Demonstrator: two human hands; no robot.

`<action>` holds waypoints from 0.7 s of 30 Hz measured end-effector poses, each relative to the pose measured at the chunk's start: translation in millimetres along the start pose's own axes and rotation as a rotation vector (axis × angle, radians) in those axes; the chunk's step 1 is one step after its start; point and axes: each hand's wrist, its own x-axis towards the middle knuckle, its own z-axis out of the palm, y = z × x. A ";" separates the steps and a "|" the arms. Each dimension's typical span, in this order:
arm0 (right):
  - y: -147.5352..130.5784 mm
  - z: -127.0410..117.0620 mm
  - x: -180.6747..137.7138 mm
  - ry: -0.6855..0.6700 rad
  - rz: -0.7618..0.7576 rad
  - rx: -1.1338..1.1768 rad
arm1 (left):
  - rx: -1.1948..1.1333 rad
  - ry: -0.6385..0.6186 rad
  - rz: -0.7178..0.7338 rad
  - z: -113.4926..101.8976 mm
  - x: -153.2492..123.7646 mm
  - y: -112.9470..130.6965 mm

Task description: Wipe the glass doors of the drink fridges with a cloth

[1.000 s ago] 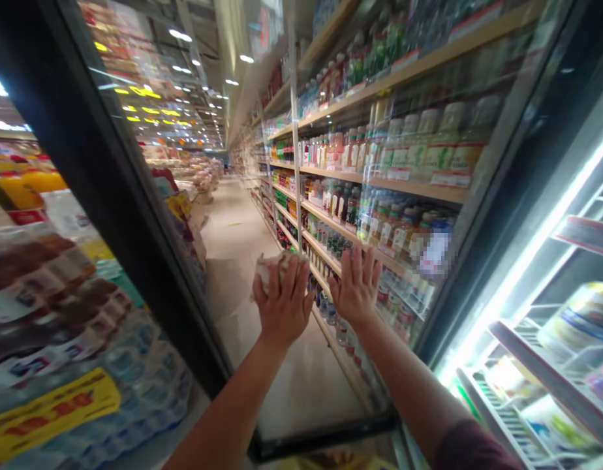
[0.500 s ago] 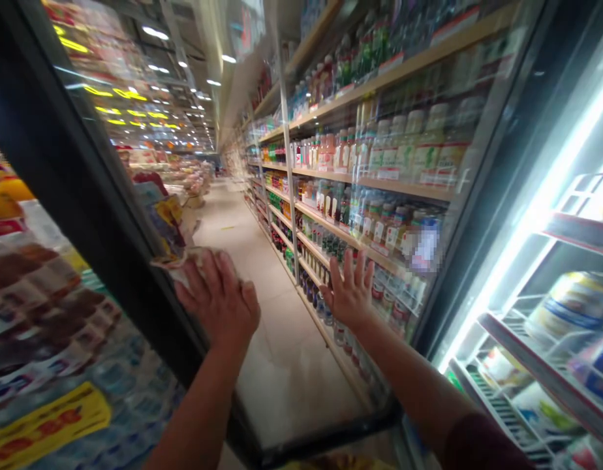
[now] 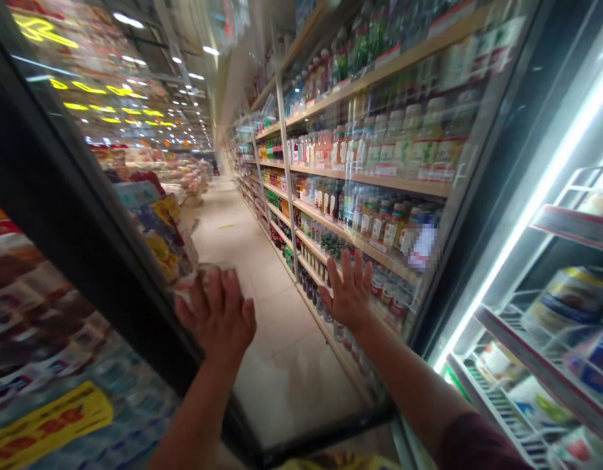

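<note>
An open glass fridge door stands in front of me, its dark frame running along the left and bottom. My left hand presses a crumpled cloth flat against the glass near the door's left frame. Its fingers lie over the cloth. My right hand rests flat on the glass further right, fingers spread, holding nothing. Through the pane I see the shop aisle and shelves of bottles.
To the right is the lit fridge interior with wire shelves and packaged goods. On the left stand stacked packs of bottled water with a yellow sign. A long aisle floor runs ahead between shelving.
My left hand has slid the cloth across the glass from beside the right hand to the left frame, now a little lower. The right hand has stayed flat on the glass.
</note>
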 end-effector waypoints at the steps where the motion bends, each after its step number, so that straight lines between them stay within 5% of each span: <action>1: -0.3 -0.3 1.1 0.007 -0.002 -0.002 | -0.003 0.009 -0.043 -1.3 8.6 -2.7; 3: -0.7 -0.7 2.3 0.012 -0.001 0.002 | 0.008 -0.010 -0.087 -2.9 1.6 -1.1; 9: 1.7 -1.7 -1.3 0.009 0.009 0.033 | 0.038 -0.187 0.116 0.4 -131.8 13.9; 11: 3.0 -2.0 -3.2 0.004 -0.010 0.054 | 0.037 -0.213 0.121 2.3 -146.8 10.1; 13: 3.9 -1.8 -4.7 0.012 -0.028 0.069 | 0.039 -0.202 0.062 3.6 -127.6 4.6; 16: 4.3 -0.5 -6.1 0.022 -0.037 0.066 | 0.023 -0.131 -0.114 4.3 -60.6 5.3; 19: 4.1 1.3 -7.3 0.012 -0.034 0.064 | 0.010 -0.055 -0.250 5.8 -4.4 28.9; 21: 4.2 1.9 -7.8 0.006 -0.026 0.066 | 0.007 -0.054 -0.268 8.6 8.6 55.2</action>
